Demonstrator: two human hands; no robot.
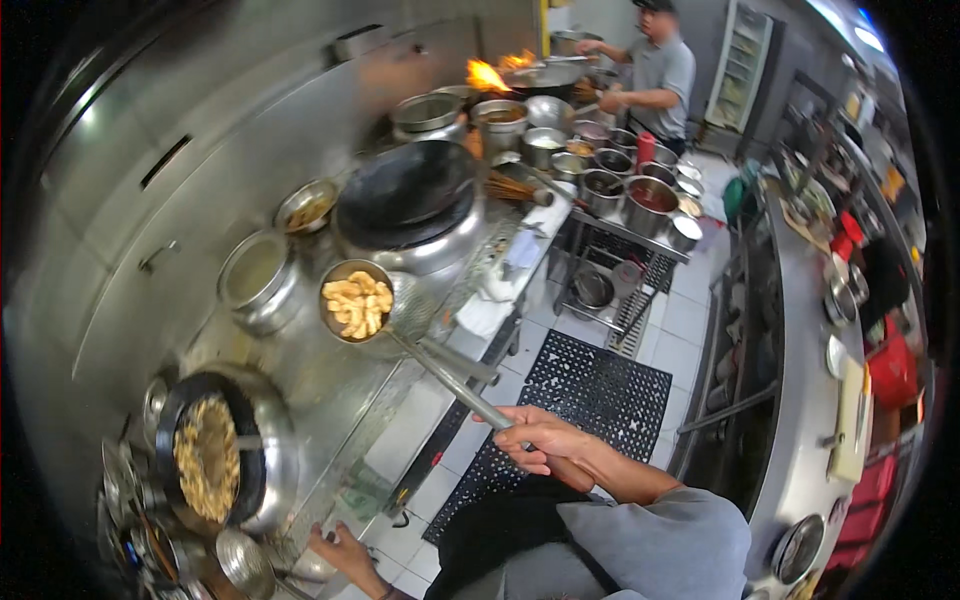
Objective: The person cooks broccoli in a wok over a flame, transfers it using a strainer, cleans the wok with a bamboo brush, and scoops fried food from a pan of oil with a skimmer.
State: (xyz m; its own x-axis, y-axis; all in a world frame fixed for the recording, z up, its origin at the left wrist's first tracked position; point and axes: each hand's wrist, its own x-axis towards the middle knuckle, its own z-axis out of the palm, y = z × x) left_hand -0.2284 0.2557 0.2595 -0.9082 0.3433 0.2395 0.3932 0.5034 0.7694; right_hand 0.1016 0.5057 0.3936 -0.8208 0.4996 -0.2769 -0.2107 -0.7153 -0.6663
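Observation:
In my right hand (536, 439) is the long handle of a metal ladle (357, 301), its bowl heaped with golden fried pieces. Beneath and beside that bowl lies a perforated strainer (412, 304) on the steel range. My left hand (343, 551) is low in the picture, fingers apart and holding nothing, near the front edge of the range. To its upper left, a black wok (253, 480) holds oil with many frying pieces floating in it. Another perforated strainer (246, 562) rests below this wok. A large dark wok (409, 191) sits farther along the range.
A steel pot of liquid (259, 274) and a bowl of food (307, 206) stand behind the ladle. Sauce pots (652, 202) crowd a side stand. A co-worker (660, 75) tends a flaming wok. Black mats (592, 390) cover floor tiles; a steel counter (802, 375) runs along the right.

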